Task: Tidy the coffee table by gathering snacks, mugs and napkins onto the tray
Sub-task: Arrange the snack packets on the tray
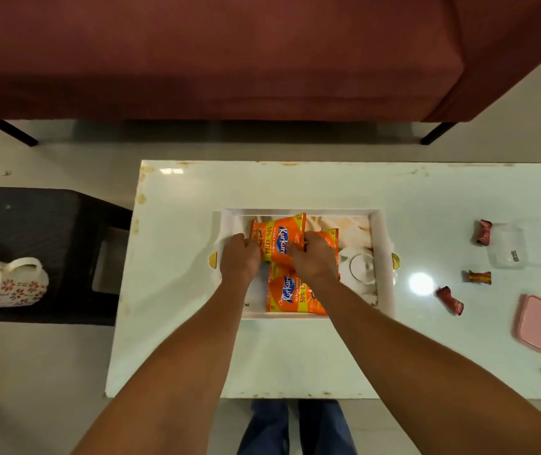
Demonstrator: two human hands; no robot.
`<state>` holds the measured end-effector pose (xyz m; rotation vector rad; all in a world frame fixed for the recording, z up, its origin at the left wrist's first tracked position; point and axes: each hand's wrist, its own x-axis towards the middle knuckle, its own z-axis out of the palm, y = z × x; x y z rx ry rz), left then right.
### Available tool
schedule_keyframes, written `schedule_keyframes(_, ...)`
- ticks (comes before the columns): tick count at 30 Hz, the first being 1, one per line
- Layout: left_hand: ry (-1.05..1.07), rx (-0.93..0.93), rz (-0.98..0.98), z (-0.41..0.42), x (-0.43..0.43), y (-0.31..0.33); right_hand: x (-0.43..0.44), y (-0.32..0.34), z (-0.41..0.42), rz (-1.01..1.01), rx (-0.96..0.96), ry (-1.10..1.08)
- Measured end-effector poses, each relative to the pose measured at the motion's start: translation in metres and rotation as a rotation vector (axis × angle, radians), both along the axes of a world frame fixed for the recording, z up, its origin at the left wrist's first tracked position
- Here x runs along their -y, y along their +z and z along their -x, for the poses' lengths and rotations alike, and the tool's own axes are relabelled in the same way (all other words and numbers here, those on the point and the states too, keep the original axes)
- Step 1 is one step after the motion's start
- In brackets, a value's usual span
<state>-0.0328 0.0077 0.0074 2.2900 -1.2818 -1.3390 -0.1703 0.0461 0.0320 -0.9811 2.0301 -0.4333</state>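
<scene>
1. Head view: the tray [381, 264] lies directly under both my hands, on the white coffee table [295, 353]. The upper Kurkure packet [279, 236] sits between the two grips, inside the tray.
2. My left hand [240, 261] has its fingers curled onto the packet's left edge, pinching it.
3. My right hand [314, 260] closes on the packet's right edge, fingers bent over the foil.
4. Just below my knuckles a second Kurkure packet [290, 295] lies flat in the tray; a third orange packet [330, 239] shows behind my right hand.
5. Well right of my right hand, outside the tray, lie three wrapped candies [449, 300], a clear container [507, 246] and a pink lid [540, 323].
6. Far left of my left hand, a floral mug [9, 284] rests on a dark stool [49, 218].
</scene>
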Motion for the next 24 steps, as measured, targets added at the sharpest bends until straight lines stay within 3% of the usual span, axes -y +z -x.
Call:
schedule_keyframes(3, 0.037, -0.021, 0.104, 0.008, 0.006, 0.003, 0.001, 0.013, 0.014, 0.082, 0.053, -0.002)
schedule_keyframes(8, -0.137, -0.095, 0.321, 0.066, 0.008, 0.035, 0.002, 0.038, 0.069, 0.222, 0.095, -0.121)
schedule_keyframes(15, -0.355, -0.471, 0.15, 0.171, -0.009, 0.062, -0.018, 0.051, 0.172, 0.27, -0.052, -0.265)
schedule_keyframes(21, -0.338, -0.508, -0.024, 0.204, -0.042, 0.03, -0.043, 0.023, 0.212, 0.12, -0.023, -0.205)
schedule_keyframes(24, -0.322, -0.412, 0.0, 0.2, -0.047, 0.015, -0.039, 0.006, 0.214, 0.062, 0.055, -0.125)
